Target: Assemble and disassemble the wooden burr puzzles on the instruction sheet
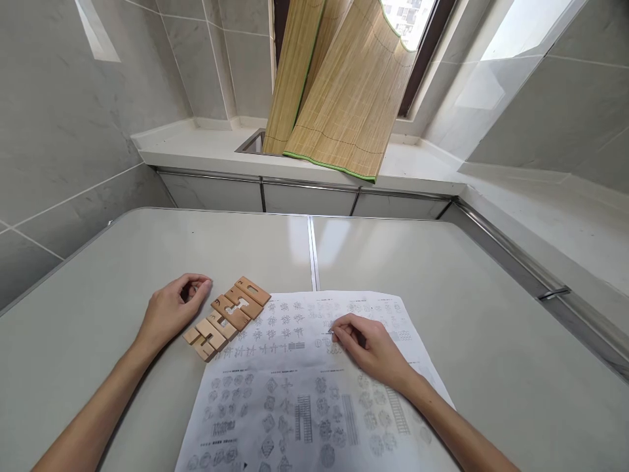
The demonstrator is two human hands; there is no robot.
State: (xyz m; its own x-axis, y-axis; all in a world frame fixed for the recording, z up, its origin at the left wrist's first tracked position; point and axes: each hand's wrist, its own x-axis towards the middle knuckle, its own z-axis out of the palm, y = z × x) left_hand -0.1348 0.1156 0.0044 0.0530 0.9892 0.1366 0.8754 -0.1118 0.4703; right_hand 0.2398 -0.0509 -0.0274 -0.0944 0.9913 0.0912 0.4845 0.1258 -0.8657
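My left hand (177,303) rests on the table just left of several flat wooden pieces (227,317), its fingers curled together; whether anything is in them is hidden. The pieces have cut-out slots and lie side by side in a slanted row, over the upper left corner of a large printed paper sheet (275,393). Over the upper right part of that sheet, my right hand (368,344) is closed in a pinch, with a small dark tip at its fingertips, too small to name. Rows of small line drawings cover the paper.
A pale table (246,249) with a metal seam (312,252) spans the view. Behind it stands a white counter ledge (196,154) with a sink edge (250,141). Bamboo mats (348,92) hang over the ledge at the window. Tiled walls rise on both sides.
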